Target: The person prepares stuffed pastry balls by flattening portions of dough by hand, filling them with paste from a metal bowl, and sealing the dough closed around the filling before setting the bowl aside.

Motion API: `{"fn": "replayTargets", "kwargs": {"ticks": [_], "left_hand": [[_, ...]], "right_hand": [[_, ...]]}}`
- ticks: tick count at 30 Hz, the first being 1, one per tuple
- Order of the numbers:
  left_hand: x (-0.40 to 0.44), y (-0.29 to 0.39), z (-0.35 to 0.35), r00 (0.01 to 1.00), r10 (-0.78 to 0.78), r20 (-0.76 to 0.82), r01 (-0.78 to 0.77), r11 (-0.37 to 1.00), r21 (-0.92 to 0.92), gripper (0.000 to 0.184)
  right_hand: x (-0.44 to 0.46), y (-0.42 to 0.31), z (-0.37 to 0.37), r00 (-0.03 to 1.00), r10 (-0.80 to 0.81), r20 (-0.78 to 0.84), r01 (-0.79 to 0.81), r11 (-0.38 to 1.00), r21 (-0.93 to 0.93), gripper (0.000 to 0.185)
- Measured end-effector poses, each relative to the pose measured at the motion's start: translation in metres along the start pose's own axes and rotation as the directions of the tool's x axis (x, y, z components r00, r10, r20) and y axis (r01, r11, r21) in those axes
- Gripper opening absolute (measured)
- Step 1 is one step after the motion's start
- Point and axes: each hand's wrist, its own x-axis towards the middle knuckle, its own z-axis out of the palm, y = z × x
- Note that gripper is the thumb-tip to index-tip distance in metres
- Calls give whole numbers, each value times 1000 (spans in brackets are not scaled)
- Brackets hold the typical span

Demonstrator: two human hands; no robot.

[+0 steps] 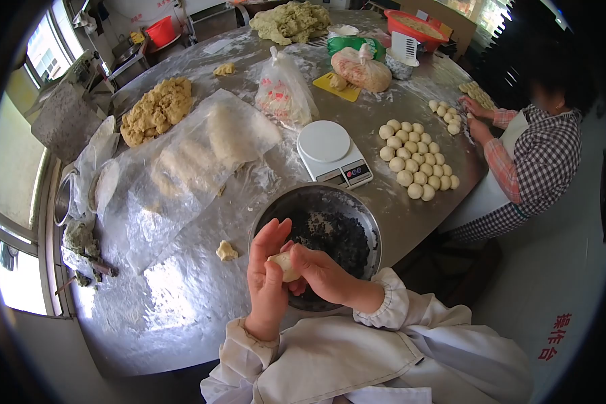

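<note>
Between my two hands is a small pale dough ball (285, 266), partly covered by fingers. My left hand (268, 276) curves around its left side, with the fingers pointing up. From the right, my right hand (323, 275) presses its fingers and thumb on the same piece. Both hands are over the near left part of a steel bowl (376, 232) that holds a dark filling (340, 236). A small dough scrap (227, 251) lies on the steel table (202, 303) left of my hands. A white digital scale (324, 143) stands beyond the bowl.
Rows of round dough balls (417, 158) sit right of the scale. A co-worker (518, 155) handles dough at the right edge. Plastic-covered dough (188, 161), a large dough lump (156, 111), a plastic bag (283, 97) and a red basin (416, 30) are farther back.
</note>
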Motion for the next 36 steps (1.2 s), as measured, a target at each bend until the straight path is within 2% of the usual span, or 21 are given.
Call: {"fn": "replayTargets", "kwargs": {"ticks": [2,5,8,11,13,16,17,19,22,25,28,31,36], "left_hand": [[-1,-1,-13,992,-53,113,41,993,108,55],[0,-13,-20,990,-61,127,47,993,105,50],[2,-17,-21,996,-43,81,35,995,98,50],[3,-18,-23,998,-18,66,9,992,123,52],[3,-18,-25,995,17,97,-33,985,169,53],[0,-7,-15,990,-50,128,40,996,79,58],[1,-8,-15,992,-35,123,22,994,107,59],[1,-12,-13,994,-3,112,-15,986,163,62],[0,-10,-8,999,-15,30,10,990,138,54],[0,-9,-23,974,-218,58,211,971,112,45],[3,-14,-21,995,-92,27,88,989,122,45],[5,-18,-25,999,-40,29,35,989,146,48],[6,-16,-19,996,-88,-11,89,984,153,51]], "right_hand": [[-1,2,-4,997,63,39,-63,998,17,55],[-2,-11,2,997,81,12,-82,995,62,56],[-1,-7,3,1000,16,-19,-15,1000,25,51],[2,-7,4,963,-265,-51,236,917,-322,45],[2,-4,4,984,-159,-83,135,960,-244,40],[1,2,0,995,-52,-80,43,994,-104,36],[1,4,0,997,-25,-69,22,998,-54,37],[1,5,-1,998,-25,-66,22,998,-50,38],[1,4,-2,1000,-19,-23,18,999,-28,41],[2,-6,3,998,44,-40,-43,998,34,45],[3,-8,6,998,47,-45,-45,998,42,49],[3,-6,5,999,39,-17,-39,999,20,52],[5,-5,2,999,29,-35,-30,1000,-10,53]]}}
